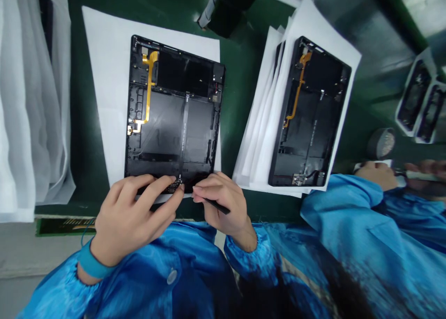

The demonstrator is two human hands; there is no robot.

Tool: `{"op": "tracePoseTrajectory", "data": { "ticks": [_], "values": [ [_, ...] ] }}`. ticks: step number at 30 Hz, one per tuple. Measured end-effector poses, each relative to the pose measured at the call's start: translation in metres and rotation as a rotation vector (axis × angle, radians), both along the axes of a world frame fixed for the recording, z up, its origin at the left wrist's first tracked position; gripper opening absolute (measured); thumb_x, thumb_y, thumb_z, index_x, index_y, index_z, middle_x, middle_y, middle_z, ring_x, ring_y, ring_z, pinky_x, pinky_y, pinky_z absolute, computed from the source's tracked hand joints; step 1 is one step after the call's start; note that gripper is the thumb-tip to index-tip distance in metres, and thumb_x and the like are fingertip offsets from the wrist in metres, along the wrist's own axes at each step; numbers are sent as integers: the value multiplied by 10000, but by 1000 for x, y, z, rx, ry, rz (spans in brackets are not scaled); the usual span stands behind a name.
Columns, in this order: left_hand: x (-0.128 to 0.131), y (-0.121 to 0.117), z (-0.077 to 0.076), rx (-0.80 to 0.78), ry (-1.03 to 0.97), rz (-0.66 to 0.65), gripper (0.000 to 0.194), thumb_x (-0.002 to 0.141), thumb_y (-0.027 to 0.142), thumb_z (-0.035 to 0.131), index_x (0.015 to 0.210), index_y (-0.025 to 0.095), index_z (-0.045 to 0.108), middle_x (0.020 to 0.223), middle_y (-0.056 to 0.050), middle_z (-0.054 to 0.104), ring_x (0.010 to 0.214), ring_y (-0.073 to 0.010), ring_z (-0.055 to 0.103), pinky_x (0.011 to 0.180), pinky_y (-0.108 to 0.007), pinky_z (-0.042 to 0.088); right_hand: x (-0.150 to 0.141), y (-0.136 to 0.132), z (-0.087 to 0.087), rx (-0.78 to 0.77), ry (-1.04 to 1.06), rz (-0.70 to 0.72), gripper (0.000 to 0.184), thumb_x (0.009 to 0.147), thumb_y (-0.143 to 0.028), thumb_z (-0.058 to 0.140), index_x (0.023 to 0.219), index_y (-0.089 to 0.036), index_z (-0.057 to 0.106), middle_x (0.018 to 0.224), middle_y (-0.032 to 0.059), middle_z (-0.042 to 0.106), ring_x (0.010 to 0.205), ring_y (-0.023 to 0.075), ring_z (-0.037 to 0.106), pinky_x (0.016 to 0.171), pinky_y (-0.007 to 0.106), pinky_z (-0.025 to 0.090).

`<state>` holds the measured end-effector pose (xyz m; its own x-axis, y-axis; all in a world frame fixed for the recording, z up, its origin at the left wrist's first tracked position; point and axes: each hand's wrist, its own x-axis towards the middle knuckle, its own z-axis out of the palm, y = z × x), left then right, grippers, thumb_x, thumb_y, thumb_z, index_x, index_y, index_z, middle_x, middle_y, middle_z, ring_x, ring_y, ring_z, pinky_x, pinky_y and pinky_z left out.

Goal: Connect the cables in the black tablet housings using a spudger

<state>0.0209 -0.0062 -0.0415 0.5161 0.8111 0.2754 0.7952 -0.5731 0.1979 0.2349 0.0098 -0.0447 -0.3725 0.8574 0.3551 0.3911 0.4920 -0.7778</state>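
An opened black tablet frame [174,114] with a yellow flex cable lies on a white sheet [104,77] in front of me. My left hand [134,212] rests on the frame's near edge, its fingers pressed together on a small connector [176,185] there. My right hand [223,200] is closed in a pinch around a thin black tool [218,206], its tip at the same near edge. Both wrists come out of blue sleeves; a blue strap circles the left wrist.
A second open tablet frame [310,114] lies on a stack of white sheets [265,124] at the right. A co-worker's blue sleeve [341,203] and hands are at the right edge. White foam [31,100] lies at the left. More frames [421,100] are at the far right.
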Motion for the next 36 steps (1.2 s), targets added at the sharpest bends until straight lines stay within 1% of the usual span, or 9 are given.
{"op": "tracePoseTrajectory", "data": {
  "ticks": [3,10,15,17,19,21,23,29,36],
  "values": [
    [1,1,0,-19,-14,-3,258,925,418,570,1130,325,695,1186,62,718,1141,-243,634,692,-404,588,0,-1,-1,25,-17,9,266,899,-44,579,1116,-198,585,794,32,701,710,169,669,601,323,474],
    [1,0,0,-37,-6,7,264,950,419,521,1152,356,678,1211,75,713,1322,-272,531,720,-410,589,-4,0,1,66,-99,-8,271,893,-40,560,1102,-212,578,765,8,685,689,172,654,582,317,446],
    [0,0,1,-47,-30,-1,267,921,400,590,1147,306,694,1204,29,708,1110,-241,649,719,-431,571,-4,0,2,-57,64,-18,209,907,-60,570,1062,-194,611,780,28,681,725,170,660,602,309,486],
    [0,0,0,-57,-39,6,289,920,399,593,1184,316,674,1220,35,696,1068,-219,656,725,-435,568,-3,-3,2,-94,173,-115,197,926,-94,564,1074,-203,635,782,24,666,706,158,645,606,304,509],
    [-1,0,-1,-64,-43,9,316,926,392,582,1230,332,643,1241,46,683,1066,-207,652,734,-435,565,-2,-7,1,-101,225,-286,200,936,-114,556,1080,-215,652,760,14,638,677,148,615,598,301,505],
    [-1,0,-1,-67,-43,7,330,934,384,564,1255,337,624,1255,50,676,1067,-207,651,736,-437,558,-2,-12,1,-114,202,-440,181,945,-130,549,1057,-219,660,735,7,606,665,143,588,586,295,487],
    [-2,0,-1,-66,-40,8,332,930,390,561,1251,340,627,1254,48,677,1059,-213,653,735,-442,554,-1,-15,2,-139,153,-510,157,956,-154,543,1039,-221,658,719,2,587,666,143,576,576,288,475],
    [-3,5,4,21,46,-62,465,841,297,687,1291,387,616,1221,-7,699,981,-244,631,714,-397,520,1,-18,3,-165,59,-493,176,982,-167,498,1047,-221,653,730,4,601,663,135,577,573,277,479],
    [-1,7,6,-16,14,-28,471,836,289,694,1292,381,617,1231,0,687,980,-265,580,744,-395,446,-1,-13,8,-119,-42,-421,168,946,-107,512,991,-206,639,770,18,637,712,145,613,616,281,500]
  ]
}}
